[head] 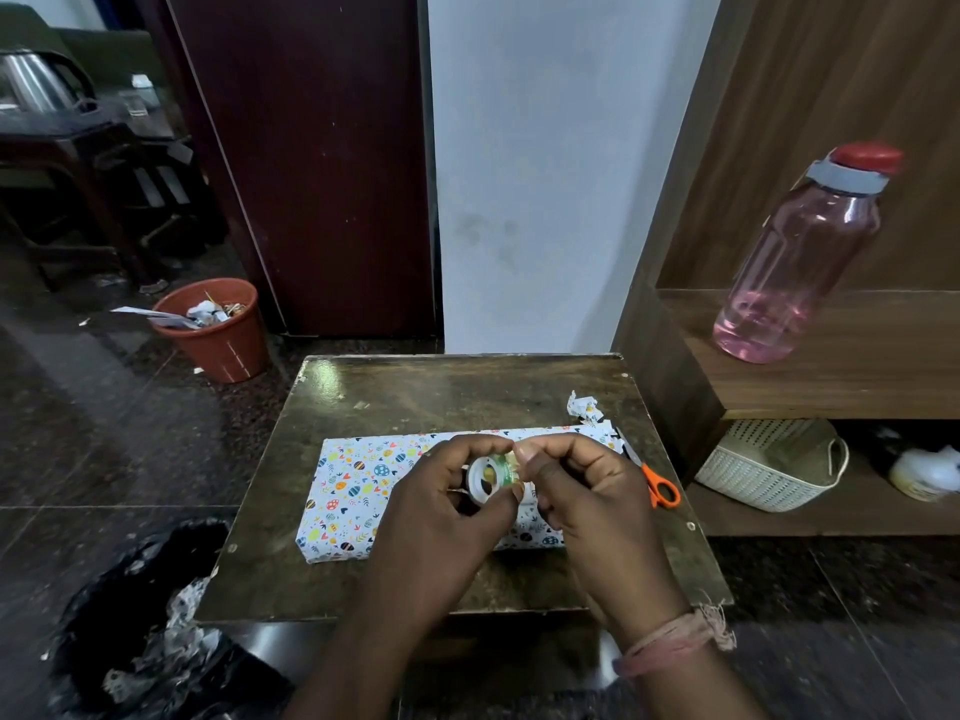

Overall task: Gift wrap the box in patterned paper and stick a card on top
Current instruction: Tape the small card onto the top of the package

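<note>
Already wrapped box [353, 491]: white paper, colourful egg-and-heart print, flat on table [415, 392]

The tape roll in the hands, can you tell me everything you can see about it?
The tape roll is a small ring with a white plastic core, clear shiny tape and a bit of green label. It is held up on edge, its hole facing the camera, above the wrapped box. The left hand grips it, and the right hand pinches at its top right edge.
</note>
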A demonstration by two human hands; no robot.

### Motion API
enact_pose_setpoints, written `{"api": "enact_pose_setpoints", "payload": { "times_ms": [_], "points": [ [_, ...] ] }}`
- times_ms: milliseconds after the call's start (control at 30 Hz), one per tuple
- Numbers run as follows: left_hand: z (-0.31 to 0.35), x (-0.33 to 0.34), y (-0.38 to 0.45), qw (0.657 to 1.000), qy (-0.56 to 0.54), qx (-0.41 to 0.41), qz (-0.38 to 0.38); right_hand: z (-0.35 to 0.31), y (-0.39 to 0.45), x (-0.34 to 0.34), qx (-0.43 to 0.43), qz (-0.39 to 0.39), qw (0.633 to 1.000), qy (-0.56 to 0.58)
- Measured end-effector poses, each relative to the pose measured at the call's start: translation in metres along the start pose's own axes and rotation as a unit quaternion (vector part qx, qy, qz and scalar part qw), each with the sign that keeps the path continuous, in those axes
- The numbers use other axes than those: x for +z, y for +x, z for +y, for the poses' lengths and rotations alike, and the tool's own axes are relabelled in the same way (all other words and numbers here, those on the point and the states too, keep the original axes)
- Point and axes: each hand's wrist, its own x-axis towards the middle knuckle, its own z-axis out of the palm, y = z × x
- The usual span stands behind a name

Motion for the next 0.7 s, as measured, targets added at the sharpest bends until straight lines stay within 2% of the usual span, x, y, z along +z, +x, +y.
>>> {"api": "enact_pose_setpoints", "payload": {
  "times_ms": [200, 367, 533, 700],
  "points": [
    [0.003, -0.002, -0.001, 1.0, 0.01, 0.01, 0.001, -0.003, -0.001, 0.003, 0.005, -0.018, 0.997, 0.07],
    [0.004, -0.007, 0.001, 0.997, -0.047, -0.021, -0.064, -0.004, 0.003, 0.002, 0.001, -0.022, 0.992, 0.128],
    [0.003, -0.008, 0.0, 0.997, -0.043, -0.023, -0.055, -0.005, 0.004, 0.002, 0.021, -0.01, 0.992, 0.122],
    [0.011, -0.006, -0.001, 0.981, -0.169, -0.049, -0.076, -0.006, 0.001, 0.005, 0.02, 0.012, 0.994, 0.111]
  ]
}}
